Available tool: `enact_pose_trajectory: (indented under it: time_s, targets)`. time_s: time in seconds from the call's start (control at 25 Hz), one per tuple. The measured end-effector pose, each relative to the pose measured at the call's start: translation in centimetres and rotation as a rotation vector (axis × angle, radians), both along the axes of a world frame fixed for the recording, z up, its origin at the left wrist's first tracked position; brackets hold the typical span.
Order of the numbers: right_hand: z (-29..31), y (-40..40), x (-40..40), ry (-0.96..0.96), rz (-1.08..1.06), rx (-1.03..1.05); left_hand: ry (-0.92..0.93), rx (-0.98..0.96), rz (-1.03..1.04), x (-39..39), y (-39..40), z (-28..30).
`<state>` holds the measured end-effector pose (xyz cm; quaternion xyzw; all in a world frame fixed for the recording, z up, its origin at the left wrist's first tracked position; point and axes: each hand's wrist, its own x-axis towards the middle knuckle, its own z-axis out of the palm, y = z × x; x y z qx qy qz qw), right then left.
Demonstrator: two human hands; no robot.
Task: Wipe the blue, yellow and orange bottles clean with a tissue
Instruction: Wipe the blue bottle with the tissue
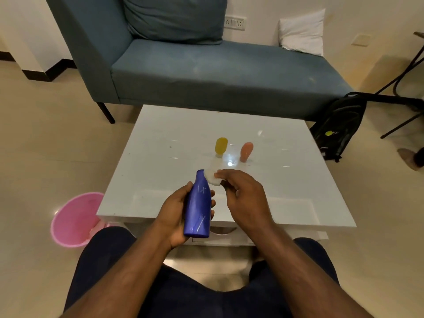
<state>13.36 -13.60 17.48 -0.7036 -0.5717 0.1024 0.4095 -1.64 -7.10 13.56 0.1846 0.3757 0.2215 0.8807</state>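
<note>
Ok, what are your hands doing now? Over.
Left hand grips blue bottle. Right hand pinches tissue against its neck. Yellow bottle, orange bottle wait on table. Nothing blocking.

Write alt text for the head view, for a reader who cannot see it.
A seated person's left hand holds a blue bottle while the right hand presses a tissue to its neck. Yellow bottle and orange bottle stand upside down on the white table beyond.

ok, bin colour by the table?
Pink; the bin shows in the head view, on the floor left of the table.
</note>
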Motion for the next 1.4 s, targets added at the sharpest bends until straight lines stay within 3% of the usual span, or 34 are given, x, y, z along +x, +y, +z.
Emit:
enact_pose_trajectory:
  time_s: [0.2, 0.32, 0.48, 0.56, 0.76, 0.92, 1.04, 1.12, 1.24, 1.4]
  targets:
    - [0.7, -0.5, -1.2, -0.191, 0.108, 0.012, 0.015, -0.004, 0.076, -1.5, -2.6, -0.5]
    - [-0.2, 0.1, -1.8, -0.315, 0.213, -0.137, 0.041, 0.022, 0.077, -1.6, -3.3, -0.6]
    - [-0.7, -0.4, -3.3, -0.302, 0.242, -0.200, 0.043, 0.022, 0.081, -1.8, -3.3, -0.6]
    - [-0.8, -1.0, -3.6, -0.452, 0.334, -0.239, 0.040, 0.017, 0.098, -1.8, -3.1, -0.6]
    - [-0.8, 0.8, -2.8, -0.301, 0.159, -0.181, 0.044, 0.027, 0.047, -1.4, -2.5, -1.5]
    - [-2.2, -0.1, -4.4, -0.547, 0.425, -0.187, -0.009, -0.006, 0.094, -1.5, -1.7, -2.0]
    - [-2.1, 1.9, -2.5, -0.362, 0.262, -0.258, 0.027, 0.010, 0.073, -1.3, -1.5, -2.4]
    - [-1.9, 2.1, -3.2, -0.393, 0.239, -0.261, 0.026, 0.009, 0.073, -1.3, -1.5, -2.4]
    - [-2.7, 0.8, -4.2, -0.462, 0.381, -0.227, 0.018, 0.004, 0.096, -1.3, -1.4, -2.5]
    - [-3.0, 1.9, -2.8, -0.347, 0.200, -0.252, 0.035, 0.018, 0.085, -1.0, -1.5, -2.9]
